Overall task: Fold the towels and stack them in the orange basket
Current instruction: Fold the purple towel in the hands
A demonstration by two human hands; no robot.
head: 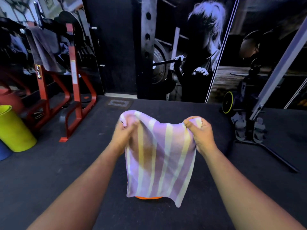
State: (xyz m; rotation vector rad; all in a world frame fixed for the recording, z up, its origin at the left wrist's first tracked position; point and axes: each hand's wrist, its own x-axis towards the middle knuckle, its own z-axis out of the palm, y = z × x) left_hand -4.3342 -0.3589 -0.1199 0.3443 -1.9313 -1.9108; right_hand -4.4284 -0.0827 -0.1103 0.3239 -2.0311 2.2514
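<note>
Towel [159,156]: thin, striped, hangs limp in the air over the orange basket [147,197], which it mostly hides. Looks light and soft; best held at the top corners. Long axis vertical, stripes run downward. Left hand [123,136] and right hand [200,135] each pinch a top corner. Dark floor [66,163] below.

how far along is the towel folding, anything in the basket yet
Done: nothing that shows; the orange basket is almost wholly hidden behind the towel, so its contents cannot be told. In hand: the left hand and right hand grip the top corners of a purple striped towel, hanging in the air. Left: finish folding it and put it in the basket. A dark towel still hangs on the red rack.
</note>
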